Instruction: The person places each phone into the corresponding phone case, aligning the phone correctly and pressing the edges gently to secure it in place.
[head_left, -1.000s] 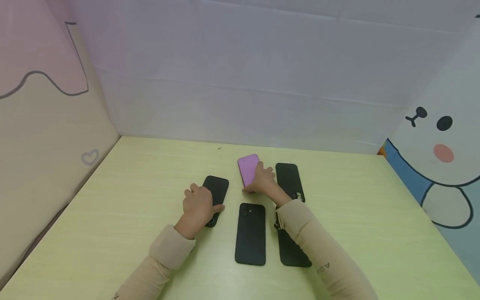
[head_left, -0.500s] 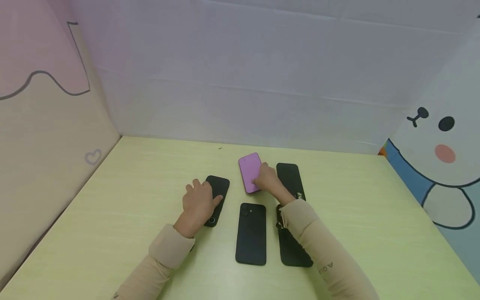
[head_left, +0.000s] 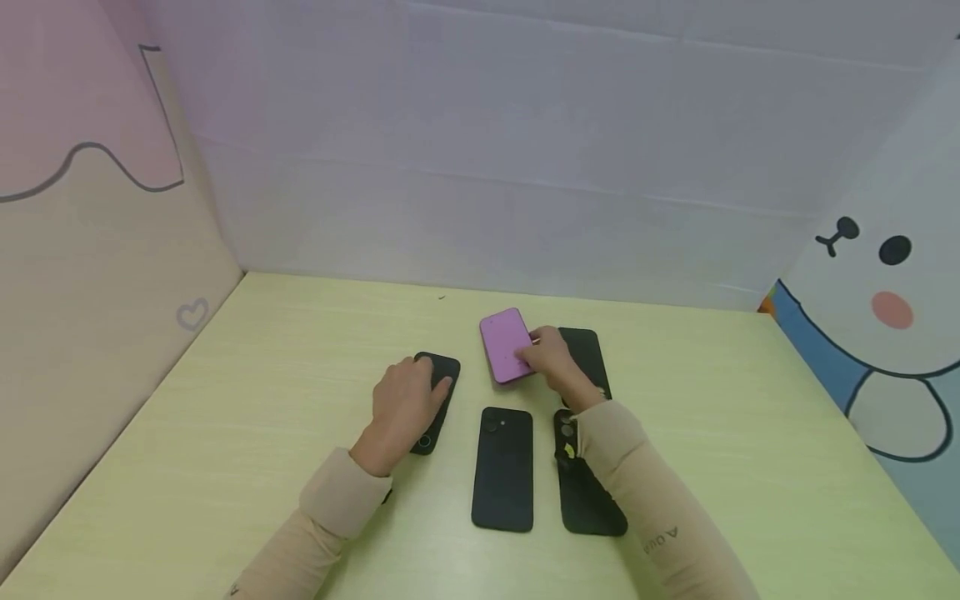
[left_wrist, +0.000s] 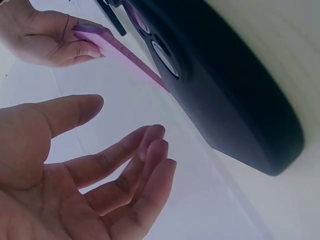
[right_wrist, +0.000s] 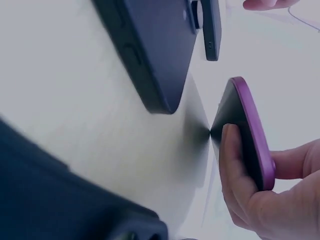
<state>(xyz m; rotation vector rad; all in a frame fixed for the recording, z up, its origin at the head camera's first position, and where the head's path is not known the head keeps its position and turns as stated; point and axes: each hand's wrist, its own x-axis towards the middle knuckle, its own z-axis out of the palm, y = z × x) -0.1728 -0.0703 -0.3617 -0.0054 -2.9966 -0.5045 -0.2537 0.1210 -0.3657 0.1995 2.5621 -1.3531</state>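
The pale green bench (head_left: 712,433) spreads wide in front of me, walled by a white back panel (head_left: 525,167) and a side panel with a cartoon bear (head_left: 877,317) to my right. Five phones lie on it. Nearest me are two black phones side by side: the middle black phone (head_left: 502,468) lies flat and in plain sight, and the right black phone (head_left: 588,500) is partly under my right sleeve. A far black phone (head_left: 588,354) sits behind my right wrist. My left hand (head_left: 405,404) rests over the left black phone (head_left: 438,392), fingers straight and relaxed, gripping nothing. My right hand (head_left: 551,360) pinches the pink phone (head_left: 506,346) by its near edge, thumb on one face and fingers on the other; it is tilted, one end lifted off the bench, between the left and far black phones.
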